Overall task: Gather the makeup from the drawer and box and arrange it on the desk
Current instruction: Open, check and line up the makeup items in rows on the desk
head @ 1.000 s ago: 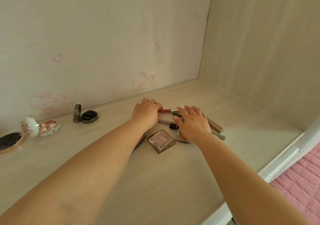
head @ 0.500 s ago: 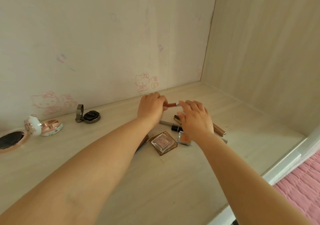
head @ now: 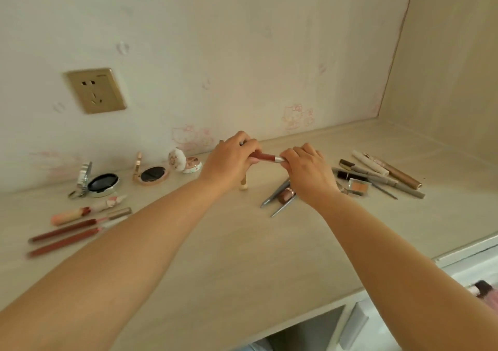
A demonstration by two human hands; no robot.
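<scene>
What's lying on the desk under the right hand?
Under the right hand: two grey pencils and a brown tube poking out on the desk. Their far ends are hidden by the hand.

A pale wood-grain tabletop (head: 242, 256) runs into a corner alcove, backed by a whitewashed wall (head: 215, 40) bearing faint pink cartoon-cat stickers (head: 293, 116). A brass-coloured wall socket (head: 95, 90) sits on that wall, left of the stickers. A matching wood-grain side panel (head: 444, 67) closes the alcove to the right of the socket. Soft, even light falls throughout.
</scene>
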